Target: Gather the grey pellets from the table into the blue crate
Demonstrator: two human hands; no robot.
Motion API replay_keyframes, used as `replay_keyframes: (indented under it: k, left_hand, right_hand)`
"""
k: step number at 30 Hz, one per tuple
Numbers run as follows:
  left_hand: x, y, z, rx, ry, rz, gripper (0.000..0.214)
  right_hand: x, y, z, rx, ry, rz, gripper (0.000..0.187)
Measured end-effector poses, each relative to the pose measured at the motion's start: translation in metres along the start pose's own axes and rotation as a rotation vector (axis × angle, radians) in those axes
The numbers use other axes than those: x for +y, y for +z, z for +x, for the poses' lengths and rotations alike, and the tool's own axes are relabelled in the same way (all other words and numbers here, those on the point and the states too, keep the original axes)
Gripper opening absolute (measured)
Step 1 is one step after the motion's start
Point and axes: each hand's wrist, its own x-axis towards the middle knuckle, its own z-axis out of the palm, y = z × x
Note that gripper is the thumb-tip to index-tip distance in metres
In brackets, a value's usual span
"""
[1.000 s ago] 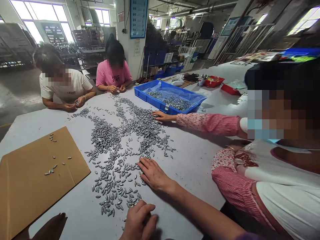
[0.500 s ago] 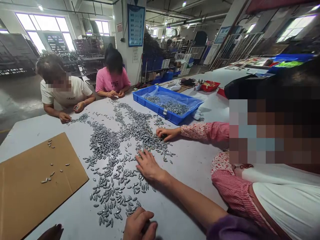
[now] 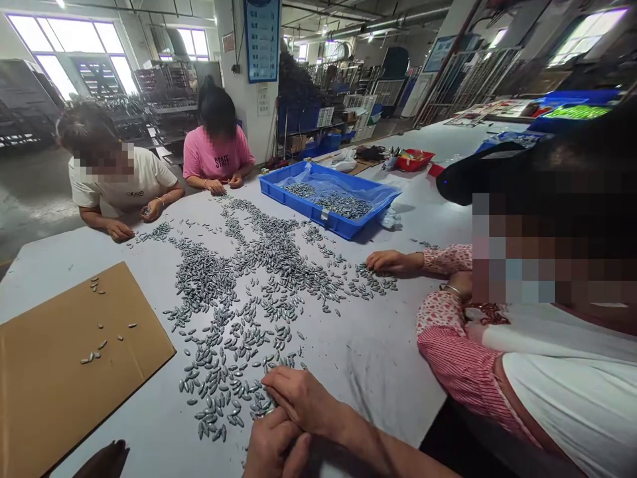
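Many small grey, shiny, spindle-shaped pieces (image 3: 219, 365) lie loose over the white table (image 3: 378, 345). My right hand (image 3: 303, 398) rests low over the near right edge of the spread, its fingers stretched side by side toward the left, and some tips are hidden. Right beside it, at the bottom, my left hand (image 3: 273, 443) is closed with curled fingers; what lies inside is hidden. A few pieces show at the fingertips of both hands. Farther away, the pieces form a denser heap (image 3: 273, 245).
A brown cardboard sheet (image 3: 60, 392) with several pieces lies at left. A blue tray (image 3: 308, 207) lined with plastic holds more pieces. A co-worker's hand (image 3: 391, 260) touches pieces at right. Two people sit across the table, hands near pieces. A dark shape (image 3: 104, 461) shows at bottom left.
My right hand has drawn back toward me, from the middle of the spread to beside my left hand. The right co-worker's hand has moved right, and pieces now lie spread there.
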Motion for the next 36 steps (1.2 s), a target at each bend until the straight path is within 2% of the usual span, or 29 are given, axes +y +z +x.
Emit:
replay_keyframes:
  k: [4,10,16,19,21,23,25,27,29,31,32,34,36]
  left_hand:
    - [0.001,0.001,0.0,-0.017,-0.001,0.005,0.018]
    - [0.001,0.002,-0.001,-0.046,-0.013,0.031,0.021]
    - [0.007,0.002,0.002,-0.032,-0.008,0.028,0.024]
    - [0.02,-0.008,0.007,-0.002,-0.006,0.002,0.021]
    - [0.032,-0.027,0.01,-0.01,-0.027,0.004,0.017]
    - [0.041,-0.055,0.013,0.002,-0.118,0.073,0.017]
    - [0.042,-0.09,0.011,0.142,-0.292,0.236,0.014]
    - [0.034,-0.123,0.002,0.259,-0.537,0.408,0.03]
    - [0.021,-0.148,-0.011,0.321,-0.757,0.576,0.053]
    - [0.009,-0.16,-0.024,0.275,-0.963,0.696,0.068]
    - [0.005,-0.162,-0.029,0.233,-1.014,0.715,0.071]
    - [0.003,-0.158,-0.035,0.179,-1.025,0.721,0.068]
    - [0.007,-0.15,-0.036,0.193,-0.947,0.712,0.059]
  right_hand:
    - [0.001,0.005,-0.007,0.012,0.067,-0.007,0.019]
    - [0.005,0.005,-0.012,0.005,0.07,0.015,0.021]
    - [-0.001,-0.005,-0.015,0.014,0.067,0.005,0.023]
    - [-0.006,-0.015,-0.019,-0.007,0.065,-0.01,0.023]
    - [-0.005,-0.023,-0.023,-0.029,0.074,-0.024,0.023]
    - [-0.001,-0.03,-0.028,-0.029,0.103,-0.032,0.022]
    - [0.006,-0.038,-0.033,0.001,0.154,-0.039,0.022]
    - [0.013,-0.045,-0.037,0.044,0.214,-0.05,0.022]
    - [0.019,-0.051,-0.038,0.08,0.275,-0.057,0.022]
    - [0.022,-0.054,-0.037,0.093,0.335,-0.053,0.023]
    - [0.023,-0.055,-0.037,0.09,0.361,-0.055,0.024]
    - [0.023,-0.056,-0.037,0.071,0.395,-0.072,0.026]
    - [0.022,-0.055,-0.037,0.05,0.411,-0.101,0.029]
